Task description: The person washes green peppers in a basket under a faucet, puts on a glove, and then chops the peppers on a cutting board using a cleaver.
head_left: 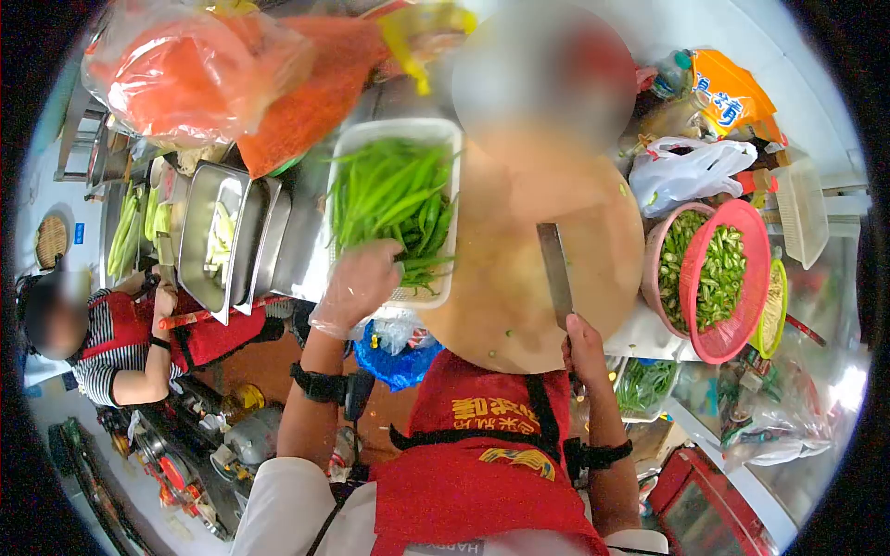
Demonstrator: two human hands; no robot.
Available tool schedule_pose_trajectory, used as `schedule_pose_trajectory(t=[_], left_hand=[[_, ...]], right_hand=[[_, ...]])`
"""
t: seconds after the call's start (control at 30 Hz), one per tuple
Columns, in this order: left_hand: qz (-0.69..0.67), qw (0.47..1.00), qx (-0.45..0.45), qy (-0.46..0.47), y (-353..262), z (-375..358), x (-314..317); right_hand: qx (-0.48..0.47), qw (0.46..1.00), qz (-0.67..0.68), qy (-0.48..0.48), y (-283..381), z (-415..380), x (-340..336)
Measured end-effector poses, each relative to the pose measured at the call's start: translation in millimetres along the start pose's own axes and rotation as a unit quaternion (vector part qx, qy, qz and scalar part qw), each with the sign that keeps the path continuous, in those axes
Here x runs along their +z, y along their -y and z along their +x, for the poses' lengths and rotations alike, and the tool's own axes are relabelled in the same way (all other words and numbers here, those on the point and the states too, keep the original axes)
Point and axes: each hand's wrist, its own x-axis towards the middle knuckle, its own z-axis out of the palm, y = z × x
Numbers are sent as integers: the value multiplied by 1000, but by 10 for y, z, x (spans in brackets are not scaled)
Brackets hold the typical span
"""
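Left hand point(366, 283): fingers curled in among long green peppers point(394, 185), at the near end of a white basket point(456, 199). Fingertips partly hidden by peppers; cannot tell whether it is closed on any. Something clear and thin shows at that wrist. Right hand point(586, 345): closed around the handle of a cleaver point(554, 269), handle mostly covered by the fingers. Blade lies over the round cutting board point(501, 306), a few green scraps on the board near its near rim.

Far part of the board hidden behind a round blurred patch, contents unreadable. Basket stands left of the board on the metal table point(301, 222); the board covers much of the table's near edge. Right of the board, toward the table's right side: pink basket point(686, 306) of cut green peppers, partly hidden by a tilted red basket point(732, 343) also holding cut peppers. Yellow-green basket point(777, 324) beyond, partly blocked, contents pale, hard to identify. White plastic bag point(691, 167) behind these. Far left corner: red bag point(176, 83) under clear plastic, cut off at top. Metal trays point(206, 241) toward the left; beyond them a co-worker point(139, 343), face blurred, hands partly hidden.
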Motion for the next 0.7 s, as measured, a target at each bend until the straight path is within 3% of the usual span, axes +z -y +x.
schedule_pose_trajectory(t=[0.07, 0.17, 0.23, 0.3, 0.37, 0.4, 0.43, 0.53, 0.6, 0.63, 0.7], left_hand=[[-28, 999, 9, -44, -54, -50, 17], [-17, 1000, 3, 8, -137, -91, -45], [-82, 992, 51, -83, -222, -140, -121], [-109, 990, 43, -80, -431, -189, -244], [-299, 952, -72, 2, -750, -209, -294], [-341, 940, -27, -6, -824, -221, -187], [-487, 866, -111, 41, -897, -274, 70], [-523, 844, -92, 71, -1173, -155, 647], [-395, 898, -164, 102, -1321, -93, 1053], [-398, 897, -166, 100, -1314, -96, 1287], [-413, 907, -84, -4, -1303, -96, 1534]], right_hand=[[-27, 1000, -10, 3, -32, 14, 13], [-50, 999, -17, 4, -9, 5, 28], [-45, 999, -13, 0, -4, 1, 26], [-38, 999, -20, 12, -39, 24, 17], [-45, 998, -31, 8, -82, 59, 36], [-53, 998, -42, 6, -85, 57, 32], [-50, 998, -47, -3, -54, 40, 28], [3, 1000, -1, 30, 42, -17, 23], [8, 1000, 2, 25, 63, -24, 35], [11, 999, 13, 28, 72, -14, 53], [8, 1000, 4, 24, 103, -6, 80]])
